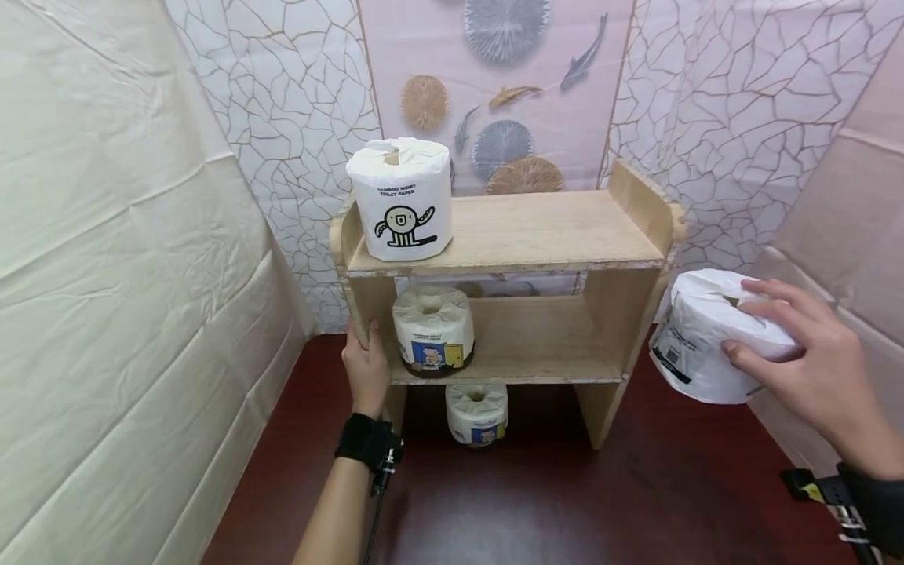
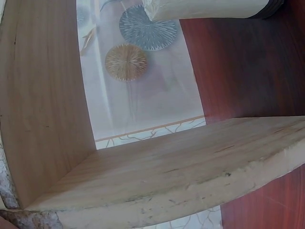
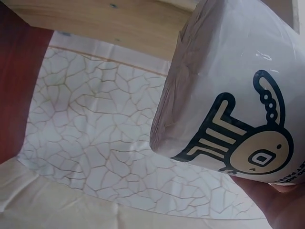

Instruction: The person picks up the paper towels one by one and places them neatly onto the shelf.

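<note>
My right hand point(image 1: 812, 353) holds a white wrapped toilet paper roll point(image 1: 713, 333) in the air to the right of a wooden shelf point(image 1: 544, 227). The thumb and fingers grip its upper side near the hole. In the right wrist view the same roll point(image 3: 238, 105) shows a black and tan cartoon figure. My left hand point(image 1: 367, 369) grips the front edge of the shelf's left side panel, at the height of the middle board. One roll point(image 1: 402, 220) stands upright at the left end of the top board. Another roll point(image 1: 432, 337) sits below it on the middle board.
A third roll point(image 1: 478, 416) stands on the dark red floor point(image 1: 515, 494) under the middle board. The shelf's right side panel point(image 1: 646, 204) rises above the top board. Pale padded fabric point(image 1: 141, 314) hangs at the left, and a patterned sheet point(image 1: 297, 118) hangs behind.
</note>
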{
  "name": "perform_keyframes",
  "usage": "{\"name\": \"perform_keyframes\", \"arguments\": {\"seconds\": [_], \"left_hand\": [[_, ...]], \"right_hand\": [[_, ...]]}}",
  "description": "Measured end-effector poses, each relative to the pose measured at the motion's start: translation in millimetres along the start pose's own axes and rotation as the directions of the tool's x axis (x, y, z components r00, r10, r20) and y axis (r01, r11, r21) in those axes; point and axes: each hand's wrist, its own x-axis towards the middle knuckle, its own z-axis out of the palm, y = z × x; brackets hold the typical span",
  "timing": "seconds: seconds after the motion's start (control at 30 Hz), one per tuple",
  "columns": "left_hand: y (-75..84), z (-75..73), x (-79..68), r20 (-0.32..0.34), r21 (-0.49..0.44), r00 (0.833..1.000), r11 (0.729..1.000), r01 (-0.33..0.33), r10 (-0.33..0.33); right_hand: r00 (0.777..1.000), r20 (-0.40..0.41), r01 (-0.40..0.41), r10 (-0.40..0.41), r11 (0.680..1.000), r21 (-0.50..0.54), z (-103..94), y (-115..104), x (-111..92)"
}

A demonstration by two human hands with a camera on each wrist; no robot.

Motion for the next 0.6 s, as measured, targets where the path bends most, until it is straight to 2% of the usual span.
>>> {"name": "perform_keyframes", "arguments": {"seconds": [0.43,0.6], "left_hand": [[0.6,7.9,-0.1,0.013,-0.014,1.0,1.0,0.007,-0.007],[2.2,12.4,3.0,-0.003,-0.021,1.0,1.0,0.013,-0.013]], "right_hand": [[0.989,-0.073,-0.133,0.129,0.99,-0.054,-24.2,-14,33],[0.985,-0.106,-0.139,0.138,0.99,-0.008,-29.7,-16,47]]}}
